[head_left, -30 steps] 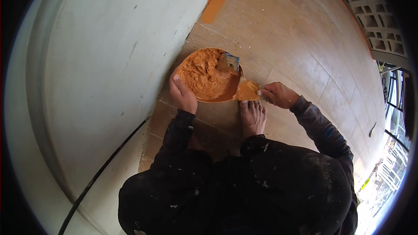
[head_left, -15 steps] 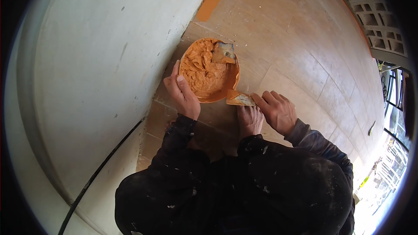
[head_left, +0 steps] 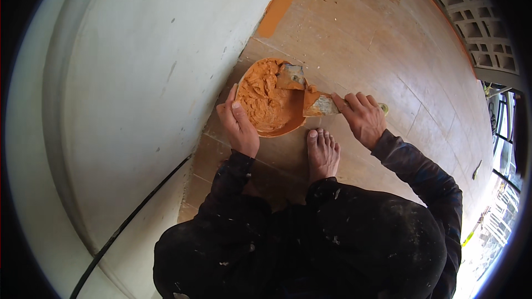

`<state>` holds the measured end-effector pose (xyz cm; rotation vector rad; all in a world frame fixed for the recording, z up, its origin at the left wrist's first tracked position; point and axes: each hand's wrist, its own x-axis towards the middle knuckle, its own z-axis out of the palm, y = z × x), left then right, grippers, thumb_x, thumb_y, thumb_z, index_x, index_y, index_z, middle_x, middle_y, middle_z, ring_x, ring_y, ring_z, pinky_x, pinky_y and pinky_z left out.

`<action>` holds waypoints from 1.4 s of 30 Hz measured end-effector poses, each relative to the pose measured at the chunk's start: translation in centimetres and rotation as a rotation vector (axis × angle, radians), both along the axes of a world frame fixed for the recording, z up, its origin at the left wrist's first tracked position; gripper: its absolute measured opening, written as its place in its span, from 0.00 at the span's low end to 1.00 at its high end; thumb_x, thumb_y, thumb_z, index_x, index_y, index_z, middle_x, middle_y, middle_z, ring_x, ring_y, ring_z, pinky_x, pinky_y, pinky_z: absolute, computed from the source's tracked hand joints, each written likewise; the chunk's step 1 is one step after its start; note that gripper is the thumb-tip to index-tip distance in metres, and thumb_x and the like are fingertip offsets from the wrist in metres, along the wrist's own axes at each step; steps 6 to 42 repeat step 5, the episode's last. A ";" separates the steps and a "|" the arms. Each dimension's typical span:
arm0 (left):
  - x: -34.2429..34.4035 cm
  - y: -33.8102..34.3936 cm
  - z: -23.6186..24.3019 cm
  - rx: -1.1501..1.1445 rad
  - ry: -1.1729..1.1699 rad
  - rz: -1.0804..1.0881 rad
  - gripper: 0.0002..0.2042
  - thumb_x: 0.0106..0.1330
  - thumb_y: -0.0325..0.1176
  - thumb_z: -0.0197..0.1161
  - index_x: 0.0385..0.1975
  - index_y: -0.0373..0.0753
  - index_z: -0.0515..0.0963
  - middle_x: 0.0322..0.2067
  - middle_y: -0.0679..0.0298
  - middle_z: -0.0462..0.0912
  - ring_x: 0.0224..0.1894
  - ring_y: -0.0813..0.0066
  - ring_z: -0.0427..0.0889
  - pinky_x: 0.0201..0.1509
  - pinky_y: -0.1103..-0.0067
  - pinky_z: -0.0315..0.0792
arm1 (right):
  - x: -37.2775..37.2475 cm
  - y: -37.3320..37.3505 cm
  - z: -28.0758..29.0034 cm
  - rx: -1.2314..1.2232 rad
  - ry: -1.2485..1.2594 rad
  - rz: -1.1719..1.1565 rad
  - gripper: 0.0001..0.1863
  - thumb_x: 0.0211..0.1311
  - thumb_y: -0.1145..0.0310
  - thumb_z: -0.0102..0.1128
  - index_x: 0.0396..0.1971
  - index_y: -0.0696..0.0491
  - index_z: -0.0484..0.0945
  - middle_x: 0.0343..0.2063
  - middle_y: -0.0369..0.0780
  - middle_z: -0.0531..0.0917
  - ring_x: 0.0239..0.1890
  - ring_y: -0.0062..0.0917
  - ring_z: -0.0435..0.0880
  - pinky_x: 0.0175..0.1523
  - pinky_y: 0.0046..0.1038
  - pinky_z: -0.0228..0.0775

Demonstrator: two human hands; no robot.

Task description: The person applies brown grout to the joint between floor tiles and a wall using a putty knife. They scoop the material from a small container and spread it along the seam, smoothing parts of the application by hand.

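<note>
My left hand [head_left: 239, 123] is closed against the left side of a round bucket [head_left: 277, 132], thumb over its rim. Thick orange paste [head_left: 261, 98] fills much of the bucket, heaped toward the left. A square metal blade [head_left: 290, 76], smeared orange, rests in the paste at the far right of the rim. In my right hand [head_left: 363, 117] is a putty knife [head_left: 322, 104]; its wide, paste-coated blade lies at the bucket's right rim, and a pale handle end shows beyond my fingers.
A white wall [head_left: 127, 88] rises on the left, with a black cable [head_left: 130, 218] running along it. An orange strip [head_left: 284, 1] lies on the tiled floor [head_left: 366, 61] at the wall's foot. My bare foot [head_left: 323, 155] is just below the bucket. Openwork blocks [head_left: 471, 16] stand far right.
My right hand has moved away from me and slightly right, bringing the putty knife from above my foot to the bucket's right rim. My foot is now uncovered.
</note>
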<state>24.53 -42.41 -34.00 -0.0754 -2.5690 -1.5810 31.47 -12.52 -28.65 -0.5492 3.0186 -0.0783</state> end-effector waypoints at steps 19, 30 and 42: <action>-0.8 0.4 -2.2 0.222 -0.136 0.027 0.22 0.80 0.41 0.40 0.67 0.40 0.70 0.50 0.56 0.71 0.57 0.64 0.70 0.68 0.70 0.60 | -4.1 1.5 0.9 -0.696 -0.219 -0.380 0.27 0.63 0.75 0.59 0.64 0.47 0.73 0.45 0.40 0.78 0.50 0.33 0.78 0.53 0.34 0.69; -0.8 0.4 -2.2 0.222 -0.136 0.027 0.22 0.80 0.41 0.40 0.67 0.40 0.70 0.50 0.56 0.71 0.57 0.64 0.70 0.68 0.70 0.60 | -4.1 1.5 0.9 -0.696 -0.219 -0.380 0.27 0.63 0.75 0.59 0.64 0.47 0.73 0.45 0.40 0.78 0.50 0.33 0.78 0.53 0.34 0.69; -0.8 0.4 -2.2 0.222 -0.136 0.027 0.22 0.80 0.41 0.40 0.67 0.40 0.70 0.50 0.56 0.71 0.57 0.64 0.70 0.68 0.70 0.60 | -4.1 1.5 0.9 -0.696 -0.219 -0.380 0.27 0.63 0.75 0.59 0.64 0.47 0.73 0.45 0.40 0.78 0.50 0.33 0.78 0.53 0.34 0.69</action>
